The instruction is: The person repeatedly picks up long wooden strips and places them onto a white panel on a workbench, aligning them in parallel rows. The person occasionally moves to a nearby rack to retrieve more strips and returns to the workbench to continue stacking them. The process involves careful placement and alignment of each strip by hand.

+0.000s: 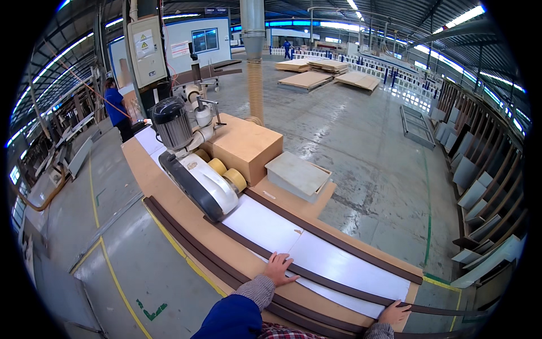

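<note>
The left hand (278,269) has its fingers spread apart, the tips on a long dark brown strip (339,286); the fingers of the right hand (395,312) lie over the same strip farther right, and whether they clamp it cannot be told. The strip lies lengthwise over a white board (361,263) on the tan tabletop (138,166), its left end at the feeder machine (197,183) and its right end jutting past the tabletop's edge. A second strip (339,237) borders the board's far side; more dark strips (195,244) run along the near edge.

Behind the machine's yellow rollers (216,166) stands a brown box (243,141), its top closed and its contents hidden. Just beside it sits a shallow grey box (296,172); its inside cannot be made out. The control cabinet (148,51) is shut. At far right, a rack (485,169) holds upright panels. Open floor (361,130) stretches beyond the tabletop's far edge to stacked boards (307,79).
</note>
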